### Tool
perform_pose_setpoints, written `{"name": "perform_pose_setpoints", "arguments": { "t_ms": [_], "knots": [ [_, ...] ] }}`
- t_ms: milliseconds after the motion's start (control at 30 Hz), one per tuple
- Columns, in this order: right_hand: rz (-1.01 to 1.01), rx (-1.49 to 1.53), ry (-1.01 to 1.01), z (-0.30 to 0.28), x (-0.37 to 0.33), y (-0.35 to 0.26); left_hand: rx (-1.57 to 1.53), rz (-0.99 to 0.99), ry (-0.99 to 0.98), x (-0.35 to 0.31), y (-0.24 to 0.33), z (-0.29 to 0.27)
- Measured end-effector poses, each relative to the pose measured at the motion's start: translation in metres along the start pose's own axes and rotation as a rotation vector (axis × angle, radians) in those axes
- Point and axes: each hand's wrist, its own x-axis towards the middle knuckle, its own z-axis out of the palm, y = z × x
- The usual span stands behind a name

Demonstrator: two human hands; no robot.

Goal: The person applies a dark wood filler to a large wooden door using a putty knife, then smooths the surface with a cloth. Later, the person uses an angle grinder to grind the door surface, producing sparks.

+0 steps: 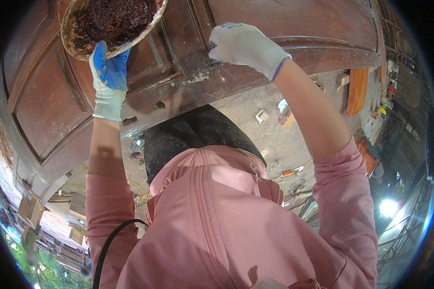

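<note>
My left hand point(110, 79), in a white knitted glove with a blue coated palm, grips the near rim of a round, shallow bowl point(141, 38). Dark reddish-brown paste point(115, 21) fills the bowl, and its pale rim is smeared with it. Below the bowl lies a large brown panelled wooden door point(323, 19) with moulded frames and worn, chipped patches along its near edge. Over the door's middle, my right hand point(248, 48) is curled closed in a similar glove, its back turned up. Whatever its fingers may hold is hidden.
My body stands against the door's near edge. On the dusty floor behind lie small scraps point(262, 116) and thin cords. An orange-brown wooden board point(357, 91) stands at the right. A bright lamp point(388, 208) shines at lower right; a black cable point(112, 241) crosses my left sleeve.
</note>
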Motion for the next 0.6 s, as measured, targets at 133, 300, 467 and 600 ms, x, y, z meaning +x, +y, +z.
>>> {"name": "perform_pose_setpoints", "arguments": {
  "t_ms": [133, 300, 467, 600],
  "knots": [
    [0.014, 0.190, 0.200, 0.019, -0.025, 0.013, -0.030, 0.003, -0.003, 0.001, -0.002, -0.006],
    [0.064, 0.292, 0.518, 0.058, -0.064, 0.002, -0.015, -0.003, 0.076, -0.002, -0.006, 0.001],
    [0.191, 0.290, 0.627, 0.104, -0.078, -0.026, 0.039, -0.052, 0.109, -0.008, 0.001, 0.005],
    [0.262, 0.294, 0.747, 0.127, -0.073, -0.043, 0.024, -0.043, 0.088, -0.009, 0.004, 0.011]
  ]
}}
